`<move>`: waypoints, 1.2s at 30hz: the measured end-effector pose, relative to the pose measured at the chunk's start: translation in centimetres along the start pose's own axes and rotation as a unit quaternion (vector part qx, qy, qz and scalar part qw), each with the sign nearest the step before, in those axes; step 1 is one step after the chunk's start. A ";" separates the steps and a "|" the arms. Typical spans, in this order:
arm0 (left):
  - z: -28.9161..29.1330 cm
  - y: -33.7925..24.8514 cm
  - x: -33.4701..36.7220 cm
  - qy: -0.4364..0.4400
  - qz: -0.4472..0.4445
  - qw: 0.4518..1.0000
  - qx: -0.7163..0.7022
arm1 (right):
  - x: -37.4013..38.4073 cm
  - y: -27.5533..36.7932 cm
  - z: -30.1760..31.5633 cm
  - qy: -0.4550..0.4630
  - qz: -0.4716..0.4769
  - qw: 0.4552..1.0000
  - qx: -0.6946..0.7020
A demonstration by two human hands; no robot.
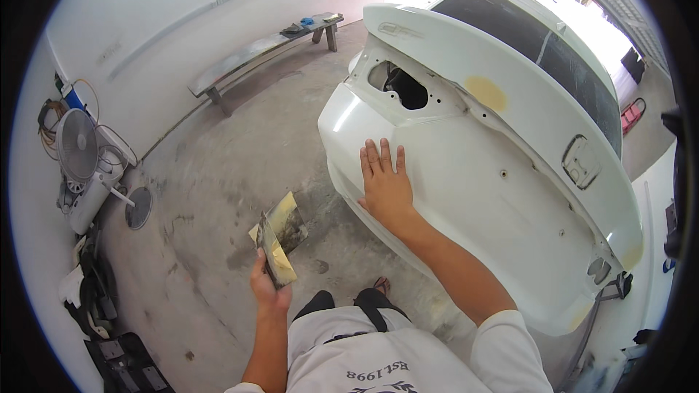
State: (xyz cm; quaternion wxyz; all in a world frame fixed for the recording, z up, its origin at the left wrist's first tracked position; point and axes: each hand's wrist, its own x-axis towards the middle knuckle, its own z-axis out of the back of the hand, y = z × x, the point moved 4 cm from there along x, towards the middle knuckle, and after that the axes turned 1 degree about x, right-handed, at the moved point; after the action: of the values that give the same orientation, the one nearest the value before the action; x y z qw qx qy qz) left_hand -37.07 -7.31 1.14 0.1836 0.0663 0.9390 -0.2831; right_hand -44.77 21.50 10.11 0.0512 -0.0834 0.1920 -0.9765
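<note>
My left hand (270, 290) is closed around folded sandpaper (281, 253), yellow on one side and dark grey on the other, with a loose flap standing up beyond the fingers. It is held over the floor to the left of the car. My right hand (387, 188) lies flat on the white rear panel (466, 196) of a car, fingers stretched out and slightly spread. Above that hand is a tail-light opening (408, 91) with no lamp in it. A yellowish patch (486, 93) marks the white trunk edge.
A low wooden bench (240, 65) along the left wall bears a few small items, one of them blue. A fan (77, 144) with cables and black parts (95, 276) stands at the far left. Below me is a stained concrete floor (196, 196); a red object (632, 115) sits at the right.
</note>
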 end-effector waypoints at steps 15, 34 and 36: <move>2.1 0.6 2.6 -0.005 -0.003 1.000 0.022 | -1.6 1.8 2.6 -0.064 -0.030 0.996 0.055; 2.2 3.0 5.4 0.008 -0.050 0.998 0.023 | -11.1 10.0 -2.8 0.072 -0.004 0.839 0.540; 2.0 3.5 5.7 0.006 -0.044 0.999 0.025 | -11.4 9.9 -3.6 0.059 0.019 0.826 0.561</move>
State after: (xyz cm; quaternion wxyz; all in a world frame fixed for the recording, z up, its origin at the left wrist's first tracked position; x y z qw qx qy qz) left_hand -40.93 -5.42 -4.36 0.1637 0.0309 0.9349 -0.3135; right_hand -33.63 15.24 1.36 0.0967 0.0207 -0.3842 -0.9179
